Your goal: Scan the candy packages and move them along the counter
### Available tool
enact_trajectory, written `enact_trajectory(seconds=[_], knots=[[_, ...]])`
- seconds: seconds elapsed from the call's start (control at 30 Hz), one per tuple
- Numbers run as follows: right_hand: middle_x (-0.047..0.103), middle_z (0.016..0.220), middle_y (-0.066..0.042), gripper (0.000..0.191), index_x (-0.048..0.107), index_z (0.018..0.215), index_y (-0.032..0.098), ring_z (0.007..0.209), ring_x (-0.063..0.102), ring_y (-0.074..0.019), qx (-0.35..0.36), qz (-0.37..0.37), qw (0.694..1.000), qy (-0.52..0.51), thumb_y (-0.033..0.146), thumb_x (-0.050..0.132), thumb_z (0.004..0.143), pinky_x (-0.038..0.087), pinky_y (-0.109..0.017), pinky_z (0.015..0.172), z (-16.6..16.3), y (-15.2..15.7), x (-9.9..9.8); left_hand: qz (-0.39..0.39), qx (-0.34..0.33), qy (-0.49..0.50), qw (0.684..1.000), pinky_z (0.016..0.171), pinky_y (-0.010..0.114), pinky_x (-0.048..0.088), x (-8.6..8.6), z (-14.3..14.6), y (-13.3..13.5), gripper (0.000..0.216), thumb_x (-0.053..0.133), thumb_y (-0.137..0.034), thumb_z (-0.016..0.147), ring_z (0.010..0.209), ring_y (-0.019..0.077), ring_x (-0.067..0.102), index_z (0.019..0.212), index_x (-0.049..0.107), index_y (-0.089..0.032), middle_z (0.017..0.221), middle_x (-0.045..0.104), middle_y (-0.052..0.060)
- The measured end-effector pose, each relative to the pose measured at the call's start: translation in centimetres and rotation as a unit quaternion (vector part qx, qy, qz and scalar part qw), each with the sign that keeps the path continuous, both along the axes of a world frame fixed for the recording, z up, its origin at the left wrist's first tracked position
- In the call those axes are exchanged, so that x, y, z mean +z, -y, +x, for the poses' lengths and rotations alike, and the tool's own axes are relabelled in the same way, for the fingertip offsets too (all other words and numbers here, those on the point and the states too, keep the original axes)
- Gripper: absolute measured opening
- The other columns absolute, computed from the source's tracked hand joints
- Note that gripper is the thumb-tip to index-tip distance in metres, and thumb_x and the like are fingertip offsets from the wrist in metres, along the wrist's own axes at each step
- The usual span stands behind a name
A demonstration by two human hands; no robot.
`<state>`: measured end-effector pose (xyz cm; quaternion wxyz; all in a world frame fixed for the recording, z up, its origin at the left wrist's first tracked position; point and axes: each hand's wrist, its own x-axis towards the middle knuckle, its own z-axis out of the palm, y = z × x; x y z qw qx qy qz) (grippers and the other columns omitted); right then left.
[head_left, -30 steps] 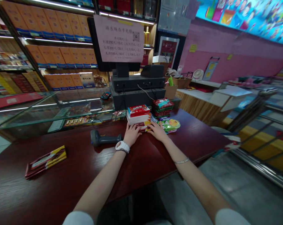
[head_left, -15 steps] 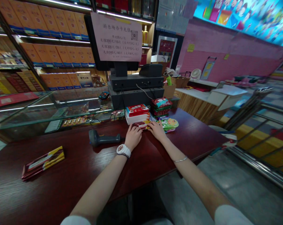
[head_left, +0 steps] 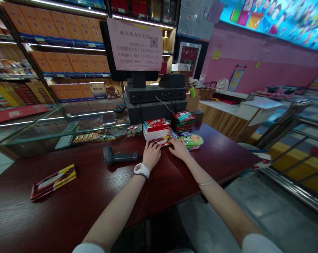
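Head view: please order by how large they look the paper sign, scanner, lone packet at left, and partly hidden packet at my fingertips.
Paper sign
Lone packet
Scanner
Partly hidden packet, judged by its visible part

The left hand and right hand rest by a brown-and-yellow packet on the counter. A scanner lies leftward.

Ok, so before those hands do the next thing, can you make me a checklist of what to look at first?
1. Left hand at the near packet: ok, fingertips there.
2. Right hand gripping that packet: cannot tell; fingertips are by its right end.
3. Scanner put down: ok, lying on the table.
4. Red packets piled up: ok.
5. Far-left packet with the others: not ok, lies apart.
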<state>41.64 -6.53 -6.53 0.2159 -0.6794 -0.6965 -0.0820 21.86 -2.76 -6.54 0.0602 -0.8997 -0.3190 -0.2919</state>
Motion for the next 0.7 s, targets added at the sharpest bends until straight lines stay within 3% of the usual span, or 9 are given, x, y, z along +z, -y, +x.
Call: enact_trajectory(seconds=[0.23,0.7], knots=[[0.069,0.120,-0.010,0.026,0.068,0.108,0.021,0.117,0.061,-0.0274,0.011,0.007,1.000,-0.012,0.023,0.053,0.088,0.022,-0.062,0.117,0.30,0.25,0.16,0.002,-0.024,-0.015,1.000,0.117,0.053,0.035,0.17,0.03,-0.31,0.022,0.054,-0.022,0.092,0.111,0.0256,0.061,0.099,0.075,-0.023,0.110,0.075,0.005],[0.063,0.137,-0.010,0.043,0.063,0.131,0.021,0.133,0.051,-0.0298,-0.001,-0.055,0.998,-0.019,0.021,0.054,0.089,0.014,-0.064,0.121,0.00,0.64,0.79,-0.065,0.031,-0.059,0.996,0.122,0.053,0.028,0.63,-0.15,0.14,0.037,0.049,-0.020,0.092,0.133,0.0284,0.052,0.125,0.065,-0.021,0.139,0.063,0.005]])
